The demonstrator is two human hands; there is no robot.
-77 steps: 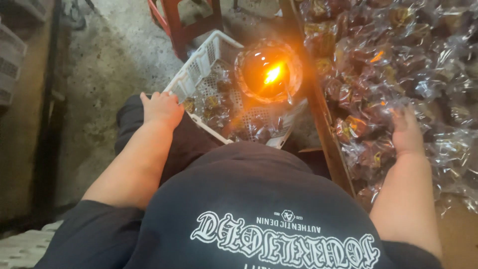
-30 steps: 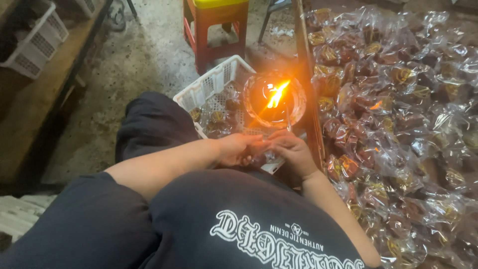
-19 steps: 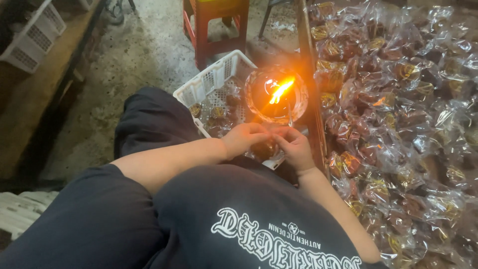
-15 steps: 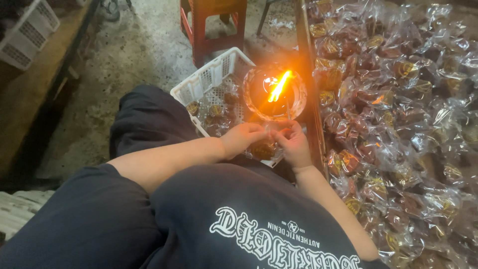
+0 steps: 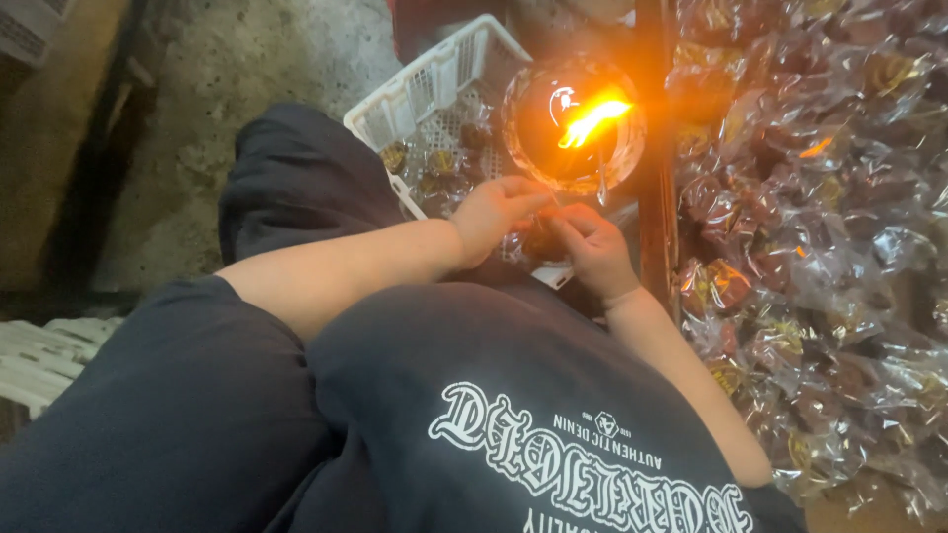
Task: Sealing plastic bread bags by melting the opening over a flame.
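My left hand (image 5: 496, 214) and my right hand (image 5: 590, 247) meet in front of my belly, both pinching one small dark sweet in a clear plastic wrapper (image 5: 542, 240). Just beyond my fingers stands a round glass dish (image 5: 523, 128) with a bright orange flame (image 5: 590, 120) burning in it. A white slotted plastic basket (image 5: 427, 87) lies behind the dish and holds several wrapped sweets (image 5: 432, 166).
A big heap of clear-wrapped dark sweets (image 5: 820, 227) covers the surface to the right, behind a dark wooden edge (image 5: 654, 188). A rough concrete floor (image 5: 237, 69) lies to the left. Part of a white plastic crate (image 5: 44, 355) shows at the lower left.
Earlier my hands were apart, left at the basket, right on the heap. They came together below the flame and hold a wrapped sweet there; the view has shifted closer.
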